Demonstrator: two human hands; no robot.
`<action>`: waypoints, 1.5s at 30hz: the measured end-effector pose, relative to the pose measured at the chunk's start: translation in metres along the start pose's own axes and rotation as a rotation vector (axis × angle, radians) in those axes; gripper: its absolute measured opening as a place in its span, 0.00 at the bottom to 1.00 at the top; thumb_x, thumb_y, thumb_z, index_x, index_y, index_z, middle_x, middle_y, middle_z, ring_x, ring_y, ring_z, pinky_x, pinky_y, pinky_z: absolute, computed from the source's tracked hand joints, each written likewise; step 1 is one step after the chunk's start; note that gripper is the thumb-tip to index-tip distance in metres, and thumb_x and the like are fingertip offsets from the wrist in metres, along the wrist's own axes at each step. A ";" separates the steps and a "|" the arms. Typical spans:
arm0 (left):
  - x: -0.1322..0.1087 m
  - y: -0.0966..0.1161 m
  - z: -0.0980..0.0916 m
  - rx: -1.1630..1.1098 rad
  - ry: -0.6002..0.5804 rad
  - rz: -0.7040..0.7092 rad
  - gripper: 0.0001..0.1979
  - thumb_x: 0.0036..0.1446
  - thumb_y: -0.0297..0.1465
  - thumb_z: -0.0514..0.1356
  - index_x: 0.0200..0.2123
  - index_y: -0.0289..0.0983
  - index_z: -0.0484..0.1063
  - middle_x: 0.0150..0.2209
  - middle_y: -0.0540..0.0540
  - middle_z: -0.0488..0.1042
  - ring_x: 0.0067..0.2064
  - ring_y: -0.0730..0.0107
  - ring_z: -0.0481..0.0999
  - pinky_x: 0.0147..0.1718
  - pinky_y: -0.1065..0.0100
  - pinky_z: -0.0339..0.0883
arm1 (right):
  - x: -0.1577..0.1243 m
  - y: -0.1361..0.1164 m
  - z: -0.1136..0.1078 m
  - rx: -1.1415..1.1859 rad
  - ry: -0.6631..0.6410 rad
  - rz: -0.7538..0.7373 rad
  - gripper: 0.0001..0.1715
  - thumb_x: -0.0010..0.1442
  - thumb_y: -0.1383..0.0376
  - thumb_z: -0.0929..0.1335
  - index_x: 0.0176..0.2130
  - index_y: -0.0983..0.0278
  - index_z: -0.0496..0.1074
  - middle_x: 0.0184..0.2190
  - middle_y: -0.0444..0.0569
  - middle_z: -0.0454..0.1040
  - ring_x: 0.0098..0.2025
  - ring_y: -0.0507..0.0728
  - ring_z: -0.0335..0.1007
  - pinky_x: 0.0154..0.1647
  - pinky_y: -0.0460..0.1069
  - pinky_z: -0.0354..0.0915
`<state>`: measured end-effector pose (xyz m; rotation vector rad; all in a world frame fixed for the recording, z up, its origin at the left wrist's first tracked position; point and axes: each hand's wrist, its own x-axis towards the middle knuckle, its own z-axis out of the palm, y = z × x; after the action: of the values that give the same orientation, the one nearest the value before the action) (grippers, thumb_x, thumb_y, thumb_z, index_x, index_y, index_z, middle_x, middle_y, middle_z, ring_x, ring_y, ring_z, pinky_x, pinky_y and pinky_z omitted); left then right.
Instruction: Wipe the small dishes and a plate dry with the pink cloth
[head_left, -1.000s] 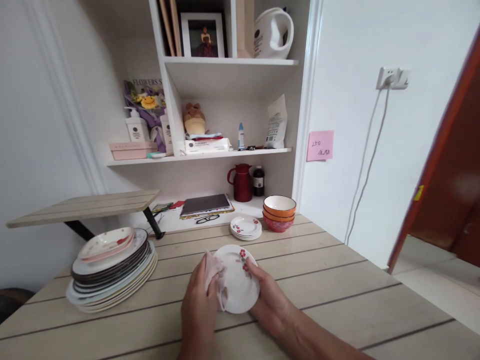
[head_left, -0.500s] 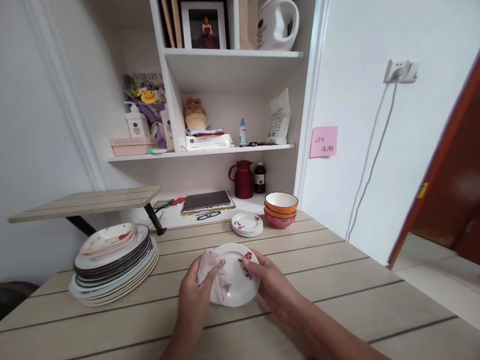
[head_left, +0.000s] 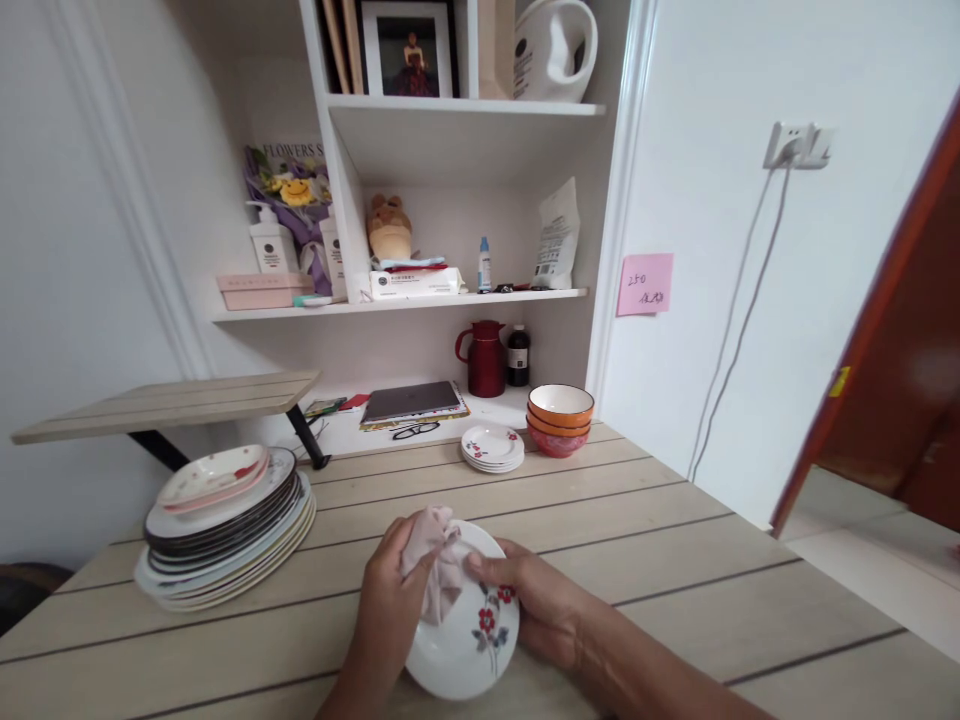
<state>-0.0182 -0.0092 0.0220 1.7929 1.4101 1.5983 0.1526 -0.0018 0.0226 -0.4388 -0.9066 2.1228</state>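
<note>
A small white plate (head_left: 459, 655) with red flowers is held above the table in front of me, its face tilted toward me. My right hand (head_left: 536, 600) grips its right rim, thumb on the face and fingers behind. A pale pink cloth (head_left: 439, 580) is bunched in my left hand (head_left: 394, 580), which presses it over the plate's upper left edge. Beyond them lies a short stack of matching small plates (head_left: 493, 446). Beside it stand stacked orange and red bowls (head_left: 559, 420).
At the left, a tall stack of plates (head_left: 225, 540) topped by pink-rimmed dishes (head_left: 214, 478) stands near a raised wooden stand (head_left: 172, 405). Behind the wood-plank table (head_left: 675, 570) are glasses (head_left: 415, 431), a laptop (head_left: 412, 401), a red jug (head_left: 486, 360) and a dark bottle (head_left: 518, 356).
The plate has turned, so its flowers now sit at the lower right, and it has come lower and nearer to me. The cloth has shifted to the upper left edge.
</note>
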 end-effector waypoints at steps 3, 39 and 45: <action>0.000 -0.010 0.002 0.216 0.085 0.129 0.19 0.55 0.26 0.56 0.50 0.41 0.74 0.42 0.44 0.77 0.45 0.61 0.77 0.45 0.62 0.71 | 0.006 0.007 -0.001 0.099 0.044 -0.005 0.15 0.55 0.65 0.73 0.40 0.74 0.76 0.29 0.57 0.81 0.31 0.58 0.76 0.46 0.54 0.67; -0.004 0.003 0.017 0.827 0.125 0.704 0.11 0.62 0.25 0.56 0.47 0.36 0.73 0.46 0.42 0.79 0.48 0.57 0.77 0.60 0.45 0.57 | 0.015 0.007 0.002 0.347 0.260 0.049 0.26 0.67 0.54 0.61 0.49 0.74 0.72 0.31 0.55 0.81 0.31 0.57 0.76 0.40 0.52 0.68; -0.014 0.000 0.030 0.845 0.135 0.819 0.14 0.65 0.23 0.50 0.46 0.34 0.74 0.44 0.42 0.80 0.49 0.60 0.77 0.56 0.53 0.64 | 0.015 -0.005 -0.008 0.422 0.225 -0.016 0.31 0.68 0.52 0.59 0.50 0.77 0.71 0.37 0.60 0.81 0.38 0.59 0.78 0.46 0.52 0.68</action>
<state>0.0107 -0.0107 0.0053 3.1133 1.6762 1.5663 0.1496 0.0154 0.0205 -0.4356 -0.3210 2.1248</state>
